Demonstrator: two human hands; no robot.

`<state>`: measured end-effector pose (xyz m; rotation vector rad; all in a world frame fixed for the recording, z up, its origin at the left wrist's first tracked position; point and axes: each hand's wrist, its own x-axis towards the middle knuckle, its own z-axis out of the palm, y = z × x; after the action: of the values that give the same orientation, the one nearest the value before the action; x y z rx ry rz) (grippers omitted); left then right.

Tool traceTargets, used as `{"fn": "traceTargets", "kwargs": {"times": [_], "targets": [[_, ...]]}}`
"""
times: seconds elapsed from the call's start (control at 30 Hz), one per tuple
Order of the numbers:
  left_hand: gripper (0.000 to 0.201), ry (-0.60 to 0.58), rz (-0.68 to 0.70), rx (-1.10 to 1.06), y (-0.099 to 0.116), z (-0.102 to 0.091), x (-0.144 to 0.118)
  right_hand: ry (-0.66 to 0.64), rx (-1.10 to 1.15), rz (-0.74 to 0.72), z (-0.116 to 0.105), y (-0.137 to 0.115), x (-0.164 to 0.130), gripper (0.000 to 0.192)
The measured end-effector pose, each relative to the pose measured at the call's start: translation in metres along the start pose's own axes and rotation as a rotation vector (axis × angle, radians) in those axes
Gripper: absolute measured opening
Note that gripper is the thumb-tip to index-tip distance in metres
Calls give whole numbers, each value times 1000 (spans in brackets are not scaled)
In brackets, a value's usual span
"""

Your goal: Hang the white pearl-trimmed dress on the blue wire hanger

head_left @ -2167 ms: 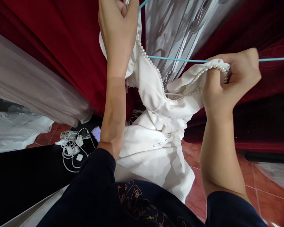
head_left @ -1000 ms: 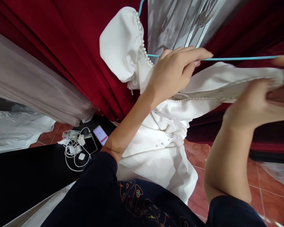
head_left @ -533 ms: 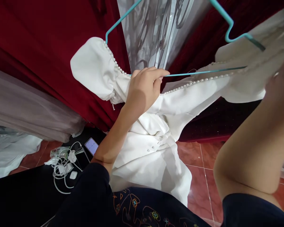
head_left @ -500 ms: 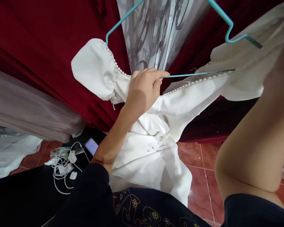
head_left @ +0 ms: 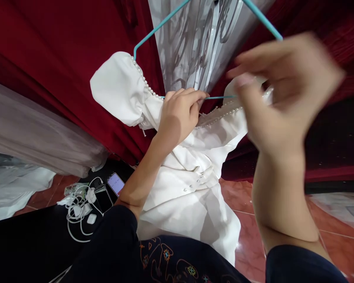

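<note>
A white dress (head_left: pixel 191 212) with puffed sleeves and a pearl-trimmed neckline hangs on a light-blue hanger (head_left: pixel 162 24). My left hand (head_left: pixel 179 110) is closed around the hanger's lower bar at the neckline, over the bodice. The dress's left puff sleeve (head_left: pixel 115 88) sits at the hanger's left shoulder. My right hand (head_left: pixel 283 86), blurred by motion, is raised in front of the hanger's right shoulder and the other sleeve. Its thumb and fingers look apart, with no held thing visible. That hand hides much of the right sleeve and the hanger end.
Dark red curtains (head_left: pixel 61 59) and pale sheer fabric (head_left: pixel 188 43) hang behind. At the lower left, a black surface (head_left: pixel 32 243) bears a phone (head_left: pixel 115 183), tangled white cables (head_left: pixel 76 210) and a small white case (head_left: pixel 91 219). Red tiles (head_left: pixel 244 232) cover the floor.
My right hand has come in from the far right edge toward the hanger. The right side of the dress, stretched out rightward before, now lies closer in. My left hand keeps its hold.
</note>
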<state>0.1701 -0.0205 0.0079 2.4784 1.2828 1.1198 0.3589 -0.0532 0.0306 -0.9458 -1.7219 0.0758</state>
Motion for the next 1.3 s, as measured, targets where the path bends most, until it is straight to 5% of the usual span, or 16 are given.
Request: {"fn": "traceTargets", "kwargs": {"times": [0.1,0.2,0.37,0.43,0.57,0.67,0.8,0.93,1.03,1.17,1.3], "targets": [[29,16,4,16,-3,5,-2,-140,-179,-30,34,27,-24,30],[27,40,6,36,-4,9,-5,-23,-321,-98,53,45,-41,37],[32,137,96,41,-6,1,-9,80,-296,-120,61,33,-44,39],[33,274,109,39,-11,-8,-11,88,-299,-139,63,32,-42,42],[24,750,125,117,-35,-28,-8,98,-289,-171,66,41,-41,39],[36,909,122,211,-66,-37,4,104,-304,-181,66,47,-40,38],[15,876,54,25,-122,-53,21,113,-290,-192,57,47,-37,36],[28,846,-115,-60,-178,-80,19,88,-303,-142,41,44,-33,31],[39,894,-244,-207,-197,-86,5,37,-295,-98,34,39,-31,31],[32,783,-316,-355,-168,-60,-24,4,-206,-65,36,30,-30,33],[16,445,-233,-340,-99,-35,-49,43,-162,-82,45,27,-30,33]]}}
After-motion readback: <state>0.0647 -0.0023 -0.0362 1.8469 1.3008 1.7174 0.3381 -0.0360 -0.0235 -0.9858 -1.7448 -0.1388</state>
